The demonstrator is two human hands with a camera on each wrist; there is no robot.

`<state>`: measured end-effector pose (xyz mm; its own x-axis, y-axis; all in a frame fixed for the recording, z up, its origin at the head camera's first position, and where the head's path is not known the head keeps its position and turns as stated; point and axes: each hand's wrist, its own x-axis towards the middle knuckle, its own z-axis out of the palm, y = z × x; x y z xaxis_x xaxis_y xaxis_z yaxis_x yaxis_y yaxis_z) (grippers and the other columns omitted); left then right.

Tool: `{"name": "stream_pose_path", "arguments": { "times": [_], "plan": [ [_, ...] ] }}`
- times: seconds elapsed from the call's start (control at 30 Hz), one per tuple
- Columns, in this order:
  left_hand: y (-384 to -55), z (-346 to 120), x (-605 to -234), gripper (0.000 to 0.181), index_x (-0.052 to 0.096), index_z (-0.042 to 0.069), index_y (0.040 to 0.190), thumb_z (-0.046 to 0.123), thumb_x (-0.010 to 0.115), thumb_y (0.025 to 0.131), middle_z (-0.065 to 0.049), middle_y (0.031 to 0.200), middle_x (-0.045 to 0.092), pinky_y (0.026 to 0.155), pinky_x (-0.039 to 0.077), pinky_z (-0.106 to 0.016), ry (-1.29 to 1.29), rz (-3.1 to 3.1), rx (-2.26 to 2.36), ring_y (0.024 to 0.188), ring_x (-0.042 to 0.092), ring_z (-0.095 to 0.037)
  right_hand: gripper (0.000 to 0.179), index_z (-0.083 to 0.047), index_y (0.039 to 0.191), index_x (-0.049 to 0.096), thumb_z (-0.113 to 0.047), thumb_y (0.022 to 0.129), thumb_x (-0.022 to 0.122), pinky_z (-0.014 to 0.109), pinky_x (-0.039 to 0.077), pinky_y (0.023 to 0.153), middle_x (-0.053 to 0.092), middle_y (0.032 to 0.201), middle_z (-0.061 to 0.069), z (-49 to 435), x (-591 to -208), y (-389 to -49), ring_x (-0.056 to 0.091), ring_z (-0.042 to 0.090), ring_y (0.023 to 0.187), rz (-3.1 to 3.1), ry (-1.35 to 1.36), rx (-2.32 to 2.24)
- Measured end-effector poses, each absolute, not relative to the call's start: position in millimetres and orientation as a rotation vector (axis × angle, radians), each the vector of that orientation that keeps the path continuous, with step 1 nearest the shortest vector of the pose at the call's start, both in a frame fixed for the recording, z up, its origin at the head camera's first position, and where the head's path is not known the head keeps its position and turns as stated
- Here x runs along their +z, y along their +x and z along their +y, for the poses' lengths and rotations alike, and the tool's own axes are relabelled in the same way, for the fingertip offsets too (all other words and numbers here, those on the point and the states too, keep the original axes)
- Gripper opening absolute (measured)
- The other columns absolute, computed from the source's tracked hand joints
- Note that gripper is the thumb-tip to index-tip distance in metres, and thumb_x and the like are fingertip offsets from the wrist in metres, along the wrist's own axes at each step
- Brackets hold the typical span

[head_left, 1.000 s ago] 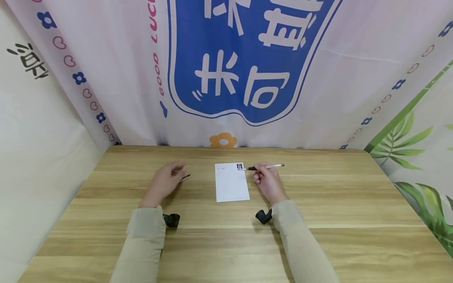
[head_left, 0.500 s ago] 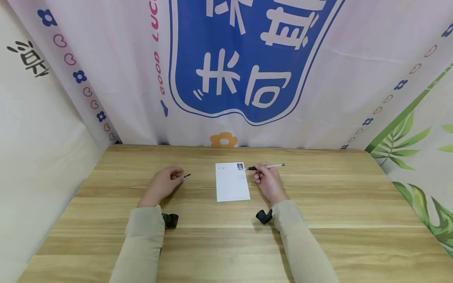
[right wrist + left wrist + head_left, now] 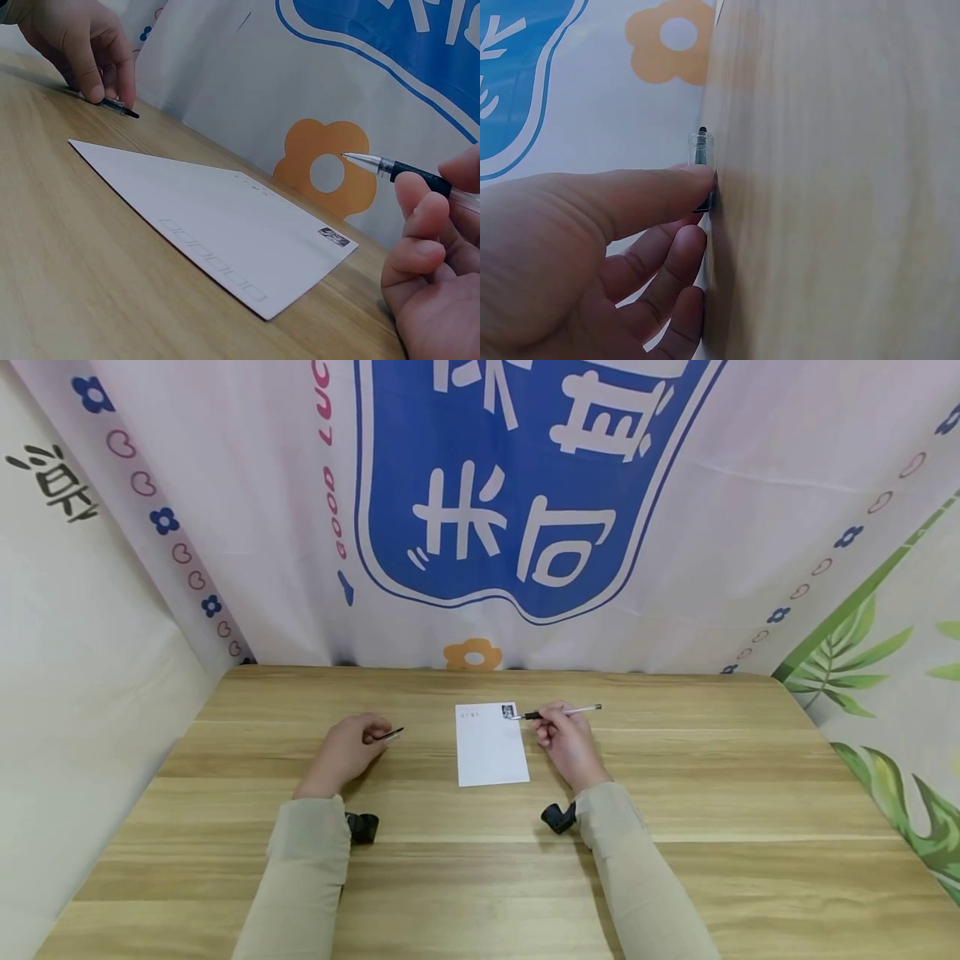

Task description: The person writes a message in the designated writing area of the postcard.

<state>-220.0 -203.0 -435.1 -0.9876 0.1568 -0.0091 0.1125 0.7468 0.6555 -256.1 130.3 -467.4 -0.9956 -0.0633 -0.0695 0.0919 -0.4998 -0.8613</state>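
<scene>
In the head view a white postcard-like sheet [image 3: 491, 747] lies on the table, with a dark printed stamp [image 3: 507, 712] in one corner. A row of postcode boxes runs along its edge in the right wrist view. My right hand [image 3: 568, 745] pinches an uncapped gel pen [image 3: 416, 177] with a black grip, its metal tip [image 3: 362, 160] held above the table. Left of the sheet, my left hand [image 3: 351, 753] pinches a clear pen cap [image 3: 701, 154] between thumb and fingers, right at the tabletop. The remaining left fingers are loosely curled.
The wooden table [image 3: 480, 877] reaches back to a printed curtain [image 3: 262, 527] with a blue emblem and an orange flower [image 3: 472, 655]. Black wrist mounts [image 3: 363, 828] stick out from both sleeves.
The left thumb and fingers have shifted slightly around the pen cap, more of which now shows beyond the fingertips. The right hand, pen and sheet have stayed in place.
</scene>
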Motion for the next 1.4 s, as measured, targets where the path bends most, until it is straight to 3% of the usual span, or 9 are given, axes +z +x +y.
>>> {"name": "stream_pose_path", "arguments": {
  "times": [1.0,1.2,1.4],
  "plan": [
    [-225.3,-176.3,-431.8,0.021,0.069,-0.002,0.117,0.001,0.064,0.097,-0.017,0.113,0.07,0.096,0.051,-0.05,0.372,2.797,1.211,0.105,0.065,-0.033,0.023,-0.007,0.082,0.063,0.003,0.1,0.053,0.018,0.038,0.055,0.062,0.073,0.008,128.6,-467.4,-259.2,0.05,0.009,0.06,1.576,0.041,-2.604],
    [-224.5,-167.4,-432.7,0.021,0.069,-0.002,0.118,0.003,0.064,0.098,-0.016,0.114,0.069,0.096,0.051,-0.048,0.397,2.761,1.258,0.105,0.065,-0.031,0.013,-0.001,0.089,0.066,0.004,0.098,0.058,0.018,0.041,0.056,0.062,0.079,0.007,129.0,-469.5,-259.0,0.052,0.01,0.063,1.611,0.011,-2.592],
    [-222.5,-158.4,-430.3,0.022,0.069,-0.002,0.119,0.003,0.064,0.098,-0.015,0.115,0.069,0.095,0.052,-0.047,0.401,2.725,1.3,0.105,0.065,-0.03,0.014,-0.005,0.09,0.067,0.007,0.095,0.061,0.019,0.043,0.059,0.064,0.084,0.005,130.3,-470.8,-257.1,0.053,0.011,0.067,1.67,-0.051,-2.56]
  ]
}}
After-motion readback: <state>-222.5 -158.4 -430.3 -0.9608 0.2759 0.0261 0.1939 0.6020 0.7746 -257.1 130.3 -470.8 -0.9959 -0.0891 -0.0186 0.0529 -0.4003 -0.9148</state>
